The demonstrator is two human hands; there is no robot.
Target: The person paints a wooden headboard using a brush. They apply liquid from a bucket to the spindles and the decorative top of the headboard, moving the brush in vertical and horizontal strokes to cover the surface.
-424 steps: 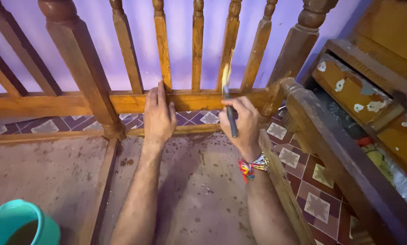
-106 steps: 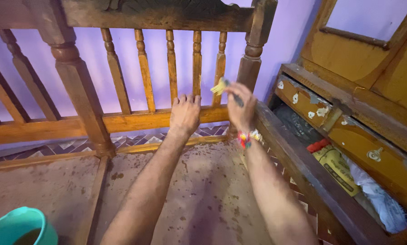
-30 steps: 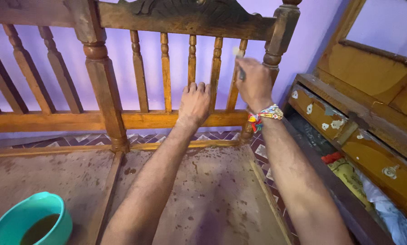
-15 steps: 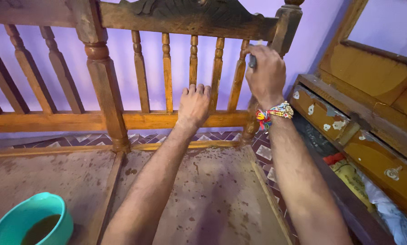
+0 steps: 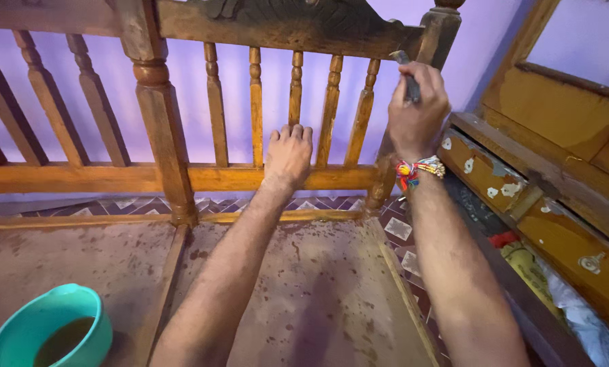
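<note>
A wooden bed headboard [image 5: 277, 24] with turned spindles [image 5: 255, 102] stands in front of me against a purple wall. My left hand [image 5: 289, 153] rests flat on the lower rail [image 5: 80, 178], fingers against a spindle. My right hand [image 5: 416, 109], with a coloured thread band on the wrist, grips the dark handle of a brush [image 5: 408, 75]. The brush tip touches the top of the rightmost spindle [image 5: 366, 102], just under the carved top rail. The bristles are mostly hidden by my fingers.
A teal bowl [image 5: 46, 329] holding brown liquid sits on the stained bed board [image 5: 304, 299] at lower left. The corner post [image 5: 437, 34] rises at the right. An open wooden cabinet [image 5: 556, 204] with clutter inside stands to the right. Patterned floor tiles show below the rail.
My right hand has moved the brush up from the lower rail to the top of the rightmost spindle. My left hand has stayed on the lower rail. My view has risen.
</note>
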